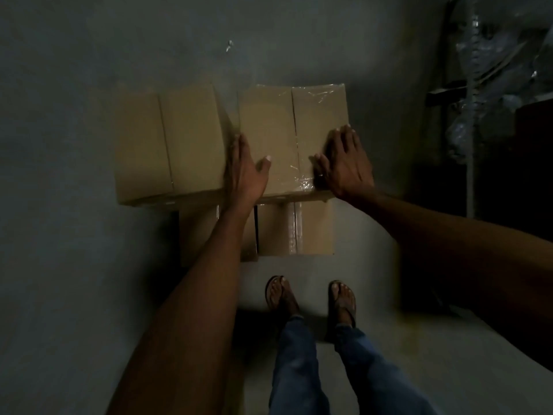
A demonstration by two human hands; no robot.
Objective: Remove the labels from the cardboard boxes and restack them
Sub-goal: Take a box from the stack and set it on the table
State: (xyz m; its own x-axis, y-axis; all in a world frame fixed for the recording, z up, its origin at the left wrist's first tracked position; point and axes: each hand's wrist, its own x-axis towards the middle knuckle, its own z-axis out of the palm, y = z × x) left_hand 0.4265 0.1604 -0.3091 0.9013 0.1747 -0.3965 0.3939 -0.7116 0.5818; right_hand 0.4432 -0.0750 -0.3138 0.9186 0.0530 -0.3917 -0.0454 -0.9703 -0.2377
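Four plain brown cartons, two over two, against a grey wall in dim light. Bracing the upper right carton (278, 127) from both sides: left hand (245, 169) straight-fingered down the gap beside the upper left carton (167, 139), thumb laid over the top; right hand (344, 163) spread flat on the top near its right edge, gripping nothing. Probably squaring or lifting it for restacking. Best done by pressing evenly inward, keeping palms on the bare board and off the slick clear tape (302, 178), lifting level so as not to drag the neighbour, then lining edges up with the lower cartons (311, 229). Matte, faintly creased corrugated board; crisp rectangular corners; glossy, wrinkled tape along the flap seam. No label visible on any face shown.
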